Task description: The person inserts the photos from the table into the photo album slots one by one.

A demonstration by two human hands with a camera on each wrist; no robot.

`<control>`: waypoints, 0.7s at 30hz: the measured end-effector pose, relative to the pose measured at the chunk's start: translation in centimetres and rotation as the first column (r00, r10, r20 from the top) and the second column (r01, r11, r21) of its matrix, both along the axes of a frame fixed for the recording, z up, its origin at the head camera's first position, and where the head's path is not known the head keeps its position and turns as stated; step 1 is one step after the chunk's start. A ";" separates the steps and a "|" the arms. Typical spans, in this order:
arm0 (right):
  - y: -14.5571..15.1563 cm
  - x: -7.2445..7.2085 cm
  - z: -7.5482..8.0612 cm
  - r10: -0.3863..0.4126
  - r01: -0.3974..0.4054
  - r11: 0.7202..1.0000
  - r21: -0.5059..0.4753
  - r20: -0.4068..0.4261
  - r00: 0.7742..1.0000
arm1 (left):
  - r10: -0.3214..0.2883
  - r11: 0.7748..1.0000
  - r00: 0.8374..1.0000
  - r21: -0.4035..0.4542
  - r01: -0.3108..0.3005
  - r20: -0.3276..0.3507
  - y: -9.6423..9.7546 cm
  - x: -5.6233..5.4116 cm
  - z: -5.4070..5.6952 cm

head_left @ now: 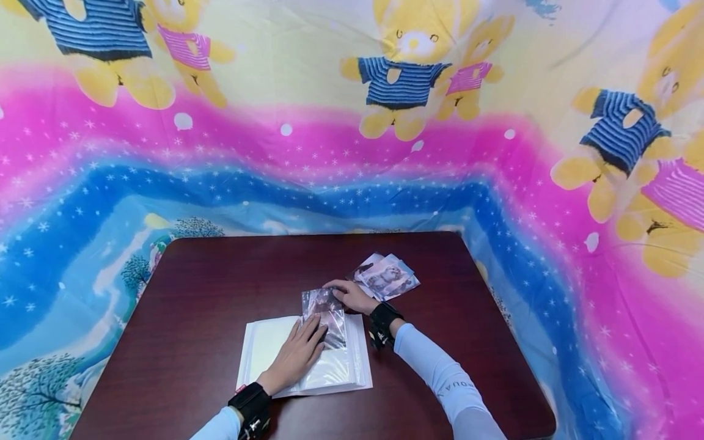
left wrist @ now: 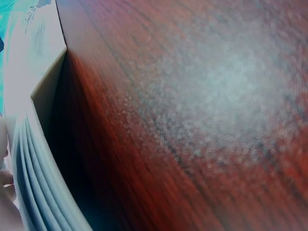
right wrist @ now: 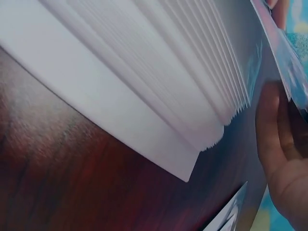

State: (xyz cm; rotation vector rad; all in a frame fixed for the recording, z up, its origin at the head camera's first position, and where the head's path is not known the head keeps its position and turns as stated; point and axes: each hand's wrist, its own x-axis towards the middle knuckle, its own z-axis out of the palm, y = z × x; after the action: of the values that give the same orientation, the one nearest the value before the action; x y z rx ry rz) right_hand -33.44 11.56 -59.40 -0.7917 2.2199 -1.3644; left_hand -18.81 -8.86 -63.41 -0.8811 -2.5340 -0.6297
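A photo album [head_left: 263,345] with white covers lies spread on the table, its clear sleeve page on the right side. A picture card [head_left: 315,300] lies partly over that page and sticks out past its top edge. My right hand [head_left: 354,297] pinches the card near its upper right corner. In the right wrist view, the thumb and fingers of the right hand [right wrist: 279,149] are at the edge of the glossy card [right wrist: 284,57], beside the album's layered pages [right wrist: 159,67]. With fingers extended, my left hand [head_left: 297,354] rests on the album and the card's lower left part.
Several loose picture cards [head_left: 387,278] lie overlapping behind the right hand. The dark wooden table [head_left: 209,275] has rounded corners. A printed cloth [head_left: 308,153] with bears surrounds its back and sides. Page edges [left wrist: 36,163] show in the left wrist view.
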 end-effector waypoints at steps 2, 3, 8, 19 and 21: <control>0.0 0.2 0.0 0.015 -0.016 1.000 0.022 0.015 1.000 | -0.001 1.000 1.000 -0.001 0.001 0.010 0.0 0.0 0.0; 0.0 0.3 0.0 0.020 -0.021 0.999 0.031 0.025 0.999 | -0.002 1.000 1.000 0.001 0.002 0.014 0.0 0.0 -0.1; 0.2 0.5 -0.2 0.051 -0.054 0.997 0.059 0.051 0.997 | -0.002 1.000 1.000 0.004 0.002 0.013 0.0 0.0 -0.3; 0.2 1.3 -0.7 0.102 -0.106 0.983 0.150 0.034 0.994 | 0.000 1.000 0.998 0.020 0.001 -0.062 0.1 -0.4 -0.9; 0.2 1.5 -0.6 0.097 -0.101 0.983 0.153 0.033 0.995 | -0.003 1.000 0.998 0.021 0.004 -0.067 0.2 -0.4 -0.9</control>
State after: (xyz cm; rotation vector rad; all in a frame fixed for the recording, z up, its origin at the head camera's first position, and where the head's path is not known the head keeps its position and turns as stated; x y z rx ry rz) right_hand -31.96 11.77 -60.04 -0.8132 2.2044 -1.1342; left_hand -19.24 -8.69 -64.32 -0.8845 -2.4624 -0.6159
